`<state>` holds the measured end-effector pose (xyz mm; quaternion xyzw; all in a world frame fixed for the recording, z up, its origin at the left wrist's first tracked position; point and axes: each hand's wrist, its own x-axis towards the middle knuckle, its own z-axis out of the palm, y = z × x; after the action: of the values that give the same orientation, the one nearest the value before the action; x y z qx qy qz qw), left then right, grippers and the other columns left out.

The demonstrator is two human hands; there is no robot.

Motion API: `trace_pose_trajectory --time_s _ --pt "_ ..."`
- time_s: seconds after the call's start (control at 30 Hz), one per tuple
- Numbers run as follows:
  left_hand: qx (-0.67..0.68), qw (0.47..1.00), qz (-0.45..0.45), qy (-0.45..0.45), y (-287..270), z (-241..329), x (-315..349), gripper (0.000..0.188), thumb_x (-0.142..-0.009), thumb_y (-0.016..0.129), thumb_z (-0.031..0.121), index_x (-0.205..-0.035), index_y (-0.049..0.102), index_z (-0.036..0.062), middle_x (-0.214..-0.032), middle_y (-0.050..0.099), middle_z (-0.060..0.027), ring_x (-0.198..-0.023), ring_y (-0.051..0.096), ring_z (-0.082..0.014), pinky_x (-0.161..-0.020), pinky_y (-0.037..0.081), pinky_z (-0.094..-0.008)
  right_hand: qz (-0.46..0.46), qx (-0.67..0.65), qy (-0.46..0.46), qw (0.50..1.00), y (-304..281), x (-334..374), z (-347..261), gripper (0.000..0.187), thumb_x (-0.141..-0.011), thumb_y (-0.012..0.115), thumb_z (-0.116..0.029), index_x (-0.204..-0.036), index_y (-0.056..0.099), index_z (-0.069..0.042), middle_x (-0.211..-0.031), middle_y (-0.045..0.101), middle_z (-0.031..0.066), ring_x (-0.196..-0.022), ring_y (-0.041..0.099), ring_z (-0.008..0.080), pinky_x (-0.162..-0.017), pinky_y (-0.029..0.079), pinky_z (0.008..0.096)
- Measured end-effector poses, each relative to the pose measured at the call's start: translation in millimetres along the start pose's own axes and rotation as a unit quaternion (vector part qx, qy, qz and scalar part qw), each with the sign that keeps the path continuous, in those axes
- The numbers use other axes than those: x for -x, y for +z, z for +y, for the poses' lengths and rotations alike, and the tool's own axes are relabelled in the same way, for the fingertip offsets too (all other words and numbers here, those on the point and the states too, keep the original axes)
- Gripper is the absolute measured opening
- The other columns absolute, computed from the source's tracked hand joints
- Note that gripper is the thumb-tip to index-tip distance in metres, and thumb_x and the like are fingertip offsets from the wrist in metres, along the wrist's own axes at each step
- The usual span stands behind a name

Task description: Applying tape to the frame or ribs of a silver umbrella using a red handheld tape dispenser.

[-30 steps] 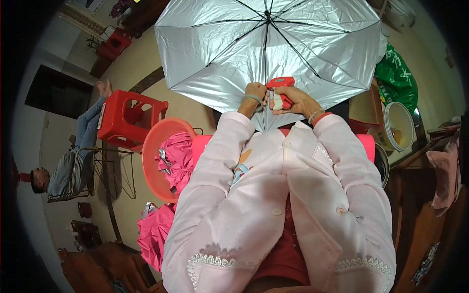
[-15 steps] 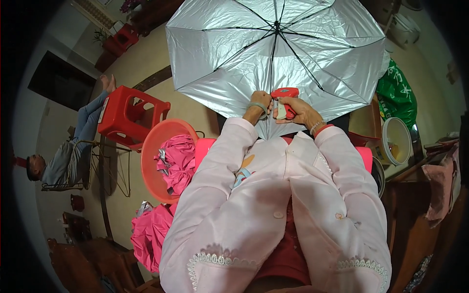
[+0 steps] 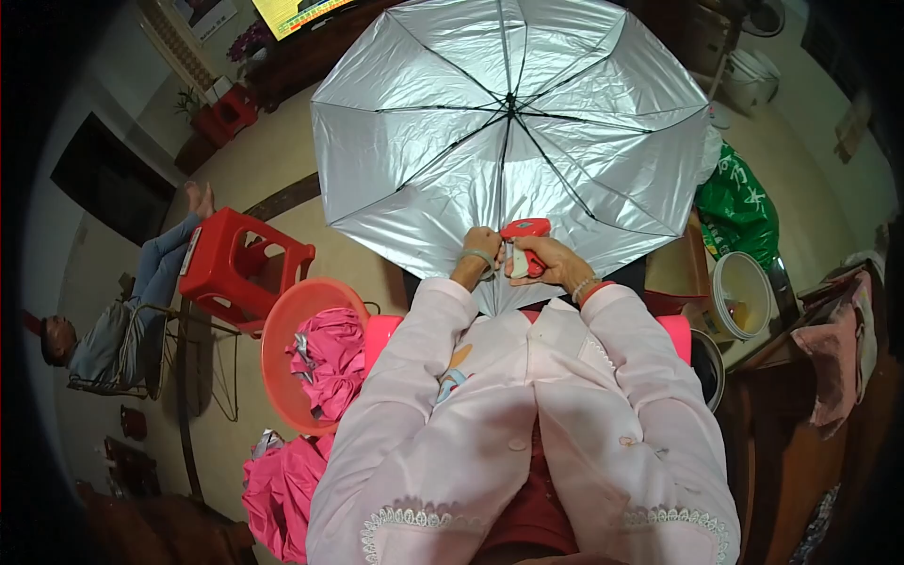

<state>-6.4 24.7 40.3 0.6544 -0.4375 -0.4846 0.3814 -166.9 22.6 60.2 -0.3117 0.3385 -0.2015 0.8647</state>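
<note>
An open umbrella [image 3: 414, 160] with a silver inner side and thin black ribs spreads out in front of me, its ribs meeting at a dark hub. At its near edge, my left hand [image 3: 480, 245] is closed on the silver fabric beside a rib. My right hand [image 3: 557, 266] wraps round a red and white hand tool [image 3: 525, 229] with a squeeze handle. The tool's red head lies against the umbrella's edge, right beside my left fingers. Its working tip and the exact spot it touches are too small to make out.
On my left, an orange-red basin [image 3: 273, 363] holds bundled pink fabric [image 3: 331, 363], with more pink fabric [image 3: 287, 494] below. Beyond stands a red stool [image 3: 221, 264], near a person reclining on a chair [image 3: 118, 330]. A white bucket [image 3: 730, 306] and green bag [image 3: 739, 202] stand right.
The view has shifted, so the umbrella and both hands sit lower and a little left in the picture. A lit screen shows at the top. Both hands keep their hold.
</note>
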Motion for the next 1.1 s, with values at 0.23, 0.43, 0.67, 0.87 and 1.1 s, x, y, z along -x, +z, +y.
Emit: trace_pose_trajectory --time_s 0.23,0.43,0.67,0.87,1.1 --pt "0.009 1.000 -0.001 0.006 -1.3 4.2 1.0 0.018 -0.078 0.047 0.007 -0.066 0.054 -0.0045 -0.050 0.052 -0.0095 -0.034 0.046 -0.0164 -0.031 0.036 -0.0293 0.025 0.018 -0.002 1.000 13.6 10.8 -6.4 0.023 -0.083 0.048 -0.023 -0.099 0.050 -0.007 -0.080 0.060 0.0097 -0.069 0.061 0.0211 -0.062 0.052 0.0436" --pt "-0.005 1.000 0.013 -0.003 -2.3 8.3 3.3 0.022 -0.077 0.046 0.008 -0.063 0.058 -0.0047 -0.051 0.055 -0.0098 -0.038 0.052 -0.0177 -0.035 0.042 -0.0313 0.006 0.000 -0.003 1.000 20.0 14.1 -9.7 0.018 -0.084 0.046 -0.021 -0.093 0.051 -0.007 -0.078 0.059 0.0058 -0.064 0.060 0.0187 -0.058 0.052 0.0414" --pt "0.001 1.000 0.010 -0.007 2.0 12.2 1.8 0.019 -0.079 0.046 0.008 -0.068 0.055 -0.0052 -0.052 0.053 -0.0096 -0.037 0.048 -0.0168 -0.032 0.038 -0.0298 0.001 0.011 0.003 1.000 11.8 9.9 -10.0 0.019 -0.083 0.047 -0.023 -0.093 0.052 -0.007 -0.078 0.059 0.0053 -0.065 0.060 0.0182 -0.059 0.052 0.0415" --pt "-0.036 0.998 -0.005 0.044 1.9 -32.5 -34.2 0.017 -0.077 0.045 0.007 -0.067 0.055 -0.0030 -0.053 0.052 -0.0102 -0.038 0.050 -0.0182 -0.031 0.039 -0.0314 -0.019 -0.008 0.030 0.999 7.6 -0.4 -5.3 0.022 -0.082 0.049 -0.024 -0.098 0.052 -0.010 -0.084 0.060 0.0059 -0.072 0.060 0.0193 -0.070 0.050 0.0444" --pt "-0.508 0.835 -0.005 0.213 17.1 -24.5 -45.7 0.016 -0.072 0.050 0.014 -0.072 0.065 0.0071 -0.067 0.062 -0.0080 -0.062 0.061 -0.0217 -0.056 0.049 -0.0312 0.027 0.011 0.015 0.999 14.4 14.6 -9.3 0.024 -0.082 0.050 -0.024 -0.104 0.052 -0.013 -0.088 0.060 0.0056 -0.076 0.059 0.0193 -0.069 0.050 0.0450"
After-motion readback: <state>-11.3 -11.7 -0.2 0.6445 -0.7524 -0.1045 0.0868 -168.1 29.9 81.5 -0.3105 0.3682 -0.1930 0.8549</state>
